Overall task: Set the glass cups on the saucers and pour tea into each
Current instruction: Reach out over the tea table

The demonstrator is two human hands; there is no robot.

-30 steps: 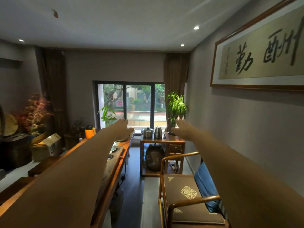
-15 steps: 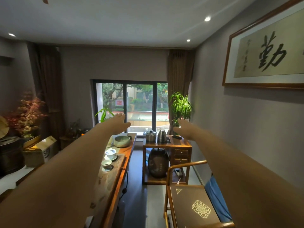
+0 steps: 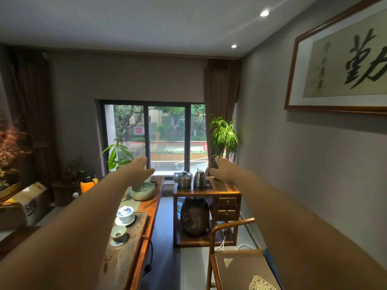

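Observation:
Both my arms are stretched straight out in front of me. My left hand (image 3: 140, 166) is flat with fingers apart and holds nothing, high above the long wooden tea table (image 3: 149, 208). My right hand (image 3: 222, 169) is also spread and empty, in front of the side stand. On the table's dark tea tray (image 3: 140, 227) stand a blue-and-white lidded cup on a saucer (image 3: 125, 214) and a small pale cup on a saucer (image 3: 118, 233). I see no glass cups; my left arm hides much of the table.
A green ceramic bowl (image 3: 143, 191) sits farther along the table. A wooden side stand (image 3: 227, 192) carries a steel pot (image 3: 184, 178) and a kettle (image 3: 199, 178), with a dark jar (image 3: 194, 216) beneath. A wooden chair (image 3: 240, 266) is at lower right. An orange thermos (image 3: 88, 184) stands left.
The view has swung left and down, so more of the tea table and its cups shows. Both arms stay outstretched with hands spread.

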